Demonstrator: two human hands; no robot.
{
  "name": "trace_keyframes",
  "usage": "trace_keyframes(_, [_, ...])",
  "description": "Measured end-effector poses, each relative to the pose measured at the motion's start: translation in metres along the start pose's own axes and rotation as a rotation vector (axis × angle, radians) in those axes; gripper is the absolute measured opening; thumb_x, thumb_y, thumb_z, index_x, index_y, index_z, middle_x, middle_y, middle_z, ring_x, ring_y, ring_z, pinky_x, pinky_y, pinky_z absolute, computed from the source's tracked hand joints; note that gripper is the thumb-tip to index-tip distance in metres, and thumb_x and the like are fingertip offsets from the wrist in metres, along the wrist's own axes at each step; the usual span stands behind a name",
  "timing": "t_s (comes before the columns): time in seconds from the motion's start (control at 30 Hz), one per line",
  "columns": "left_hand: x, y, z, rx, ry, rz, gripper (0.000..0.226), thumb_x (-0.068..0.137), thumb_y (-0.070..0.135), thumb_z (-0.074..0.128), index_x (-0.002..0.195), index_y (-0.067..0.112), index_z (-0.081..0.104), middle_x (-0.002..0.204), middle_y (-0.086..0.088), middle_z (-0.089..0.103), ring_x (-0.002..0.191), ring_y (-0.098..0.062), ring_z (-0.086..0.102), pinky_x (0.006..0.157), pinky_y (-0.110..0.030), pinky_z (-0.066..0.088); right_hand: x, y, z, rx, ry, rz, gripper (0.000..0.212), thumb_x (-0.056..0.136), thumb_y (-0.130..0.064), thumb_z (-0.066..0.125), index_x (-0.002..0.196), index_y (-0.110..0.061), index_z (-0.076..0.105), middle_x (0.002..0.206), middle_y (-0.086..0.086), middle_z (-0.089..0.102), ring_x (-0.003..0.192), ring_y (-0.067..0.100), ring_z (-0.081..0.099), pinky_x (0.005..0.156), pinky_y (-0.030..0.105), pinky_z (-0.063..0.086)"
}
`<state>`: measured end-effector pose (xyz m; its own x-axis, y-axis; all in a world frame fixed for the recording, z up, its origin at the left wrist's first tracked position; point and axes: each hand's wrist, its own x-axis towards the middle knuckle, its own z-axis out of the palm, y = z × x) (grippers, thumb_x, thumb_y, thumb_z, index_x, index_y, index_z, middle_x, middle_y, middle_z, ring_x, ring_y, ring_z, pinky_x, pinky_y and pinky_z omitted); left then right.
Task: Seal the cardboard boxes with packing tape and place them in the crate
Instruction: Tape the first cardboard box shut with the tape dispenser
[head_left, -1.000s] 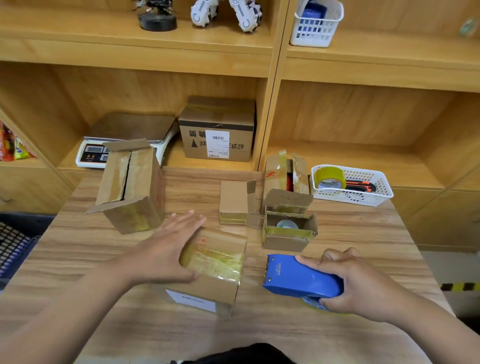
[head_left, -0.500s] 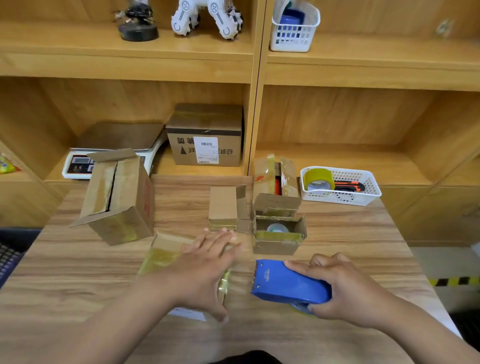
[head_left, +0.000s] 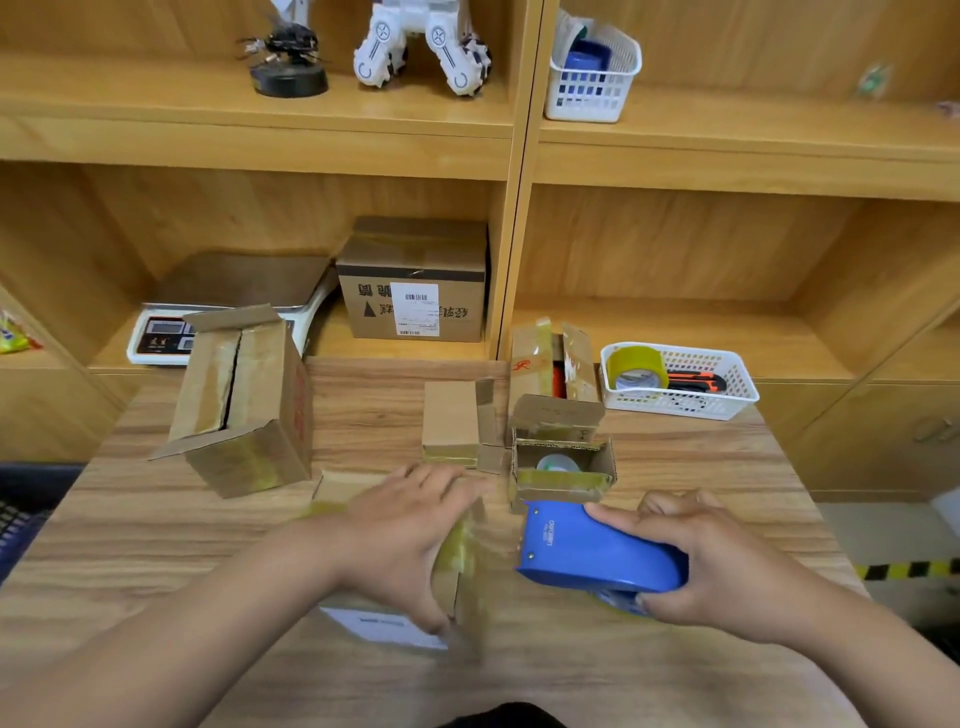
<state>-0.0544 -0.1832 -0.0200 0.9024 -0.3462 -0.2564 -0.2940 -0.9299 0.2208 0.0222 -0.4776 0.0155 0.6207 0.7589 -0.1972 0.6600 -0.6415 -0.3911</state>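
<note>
Cardboard made up most of the scene: five boxes stood on the wooden table (head_left: 156, 545) and a sixth, a labelled box (head_left: 415, 280), sat on the shelf behind it. The left hand (head_left: 410, 535) lay flat on the nearest box (head_left: 467, 564), fingers straight and spread over its yellowish taped top, thumb down its near side. This box sat at the table's near middle, a white label on its front face. Just to its right, the right hand (head_left: 711, 566) was wrapped around one blue tape dispenser (head_left: 587, 551), whose nose pointed towards the box without clearly touching it.

Further back stood a large open box (head_left: 244, 405) on the left, a small closed box (head_left: 449, 421) in the middle, a small open box (head_left: 561, 475) with something round and pale inside, and a tall box (head_left: 545, 358) with raised flaps. Two white baskets were visible: one basket (head_left: 727, 400) on the table holding one tape roll (head_left: 636, 366), and another upper basket (head_left: 592, 78) on the top shelf. One scale (head_left: 166, 332) sat on the lower shelf. A dark crate (head_left: 15, 525) showed partly at the left edge.
</note>
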Motion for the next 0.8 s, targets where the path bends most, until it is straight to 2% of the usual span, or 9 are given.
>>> trace_keyframes(0.13, [-0.014, -0.012, -0.015, -0.285, 0.121, 0.001, 0.128, 0.043, 0.071, 0.072, 0.137, 0.053, -0.012, 0.134, 0.040, 0.003, 0.123, 0.012, 0.006, 0.100, -0.012, 0.009, 0.003, -0.011, -0.023, 0.063, 0.077, -0.006, 0.073, 0.057, -0.070, 0.054, 0.120, -0.081, 0.016, 0.097, -0.023, 0.044, 0.092, 0.001, 0.037, 0.082, 0.006, 0.029])
trace_keyframes(0.2, [-0.021, -0.018, -0.014, -0.393, 0.111, -0.014, 0.128, 0.045, 0.067, 0.076, 0.136, 0.057, -0.014, 0.130, 0.047, -0.003, 0.124, 0.015, 0.004, 0.101, -0.010, 0.012, 0.010, -0.017, -0.026, 0.035, 0.062, -0.009, 0.074, 0.058, -0.070, 0.054, 0.121, -0.080, 0.017, 0.095, -0.022, 0.043, 0.091, 0.003, 0.036, 0.080, 0.006, 0.028])
trace_keyframes(0.3, [-0.034, -0.026, 0.004, -0.480, 0.037, -0.043, 0.131, 0.050, 0.055, 0.082, 0.140, 0.051, -0.014, 0.147, 0.032, -0.003, 0.137, 0.005, 0.006, 0.111, -0.015, 0.014, 0.026, -0.029, -0.017, -0.042, -0.017, -0.037, 0.072, 0.069, -0.064, 0.062, 0.123, -0.079, 0.016, 0.096, -0.026, 0.042, 0.093, 0.000, 0.030, 0.084, 0.009, 0.029])
trace_keyframes(0.37, [-0.044, -0.035, 0.020, -0.564, 0.014, -0.060, 0.132, 0.053, 0.044, 0.085, 0.142, 0.048, -0.013, 0.149, 0.030, -0.007, 0.135, 0.015, 0.000, 0.108, -0.004, 0.008, 0.036, -0.039, -0.004, -0.050, -0.066, -0.057, 0.069, 0.073, -0.063, 0.062, 0.121, -0.079, 0.015, 0.099, -0.027, 0.042, 0.094, 0.000, 0.029, 0.088, 0.012, 0.031])
trace_keyframes(0.43, [-0.056, -0.048, 0.032, -0.642, 0.002, -0.102, 0.134, 0.055, 0.037, 0.084, 0.141, 0.049, -0.018, 0.150, 0.030, -0.009, 0.133, 0.021, -0.002, 0.107, -0.001, 0.008, 0.044, -0.049, 0.010, -0.033, -0.091, -0.062, 0.068, 0.073, -0.062, 0.062, 0.119, -0.080, 0.015, 0.103, -0.026, 0.043, 0.096, -0.001, 0.029, 0.089, 0.011, 0.029])
trace_keyframes(0.57, [-0.073, -0.064, 0.047, -0.736, 0.019, -0.179, 0.136, 0.053, 0.042, 0.083, 0.137, 0.053, -0.024, 0.151, 0.030, -0.014, 0.137, 0.015, -0.006, 0.113, -0.013, 0.010, 0.059, -0.067, 0.028, -0.067, -0.072, -0.098, 0.070, 0.074, -0.061, 0.063, 0.117, -0.079, 0.010, 0.101, -0.023, 0.042, 0.102, -0.015, 0.021, 0.087, 0.003, 0.019])
trace_keyframes(0.67, [-0.073, -0.069, 0.055, -0.705, 0.172, -0.242, 0.126, 0.052, 0.051, 0.079, 0.137, 0.061, -0.013, 0.147, 0.033, -0.017, 0.142, 0.000, -0.013, 0.116, -0.028, 0.007, 0.072, -0.081, 0.037, -0.110, -0.084, -0.092, 0.069, 0.073, -0.064, 0.058, 0.114, -0.081, 0.005, 0.098, -0.020, 0.040, 0.096, 0.001, 0.027, 0.089, 0.013, 0.028])
trace_keyframes(0.73, [-0.071, -0.077, 0.061, -0.632, 0.233, -0.270, 0.121, 0.051, 0.056, 0.077, 0.138, 0.063, -0.007, 0.145, 0.035, -0.018, 0.140, -0.003, -0.015, 0.114, -0.030, 0.007, 0.080, -0.091, 0.040, -0.140, -0.103, -0.079, 0.068, 0.071, -0.067, 0.055, 0.110, -0.084, 0.002, 0.094, -0.021, 0.037, 0.095, 0.014, 0.032, 0.090, 0.026, 0.037])
trace_keyframes(0.8, [-0.071, -0.087, 0.066, -0.553, 0.217, -0.268, 0.117, 0.052, 0.060, 0.074, 0.141, 0.059, -0.002, 0.144, 0.034, -0.016, 0.139, -0.002, -0.016, 0.113, -0.027, 0.003, 0.088, -0.102, 0.045, -0.150, -0.099, -0.090, 0.068, 0.071, -0.068, 0.054, 0.112, -0.083, 0.001, 0.089, -0.023, 0.034, 0.092, 0.016, 0.032, 0.081, 0.024, 0.037])
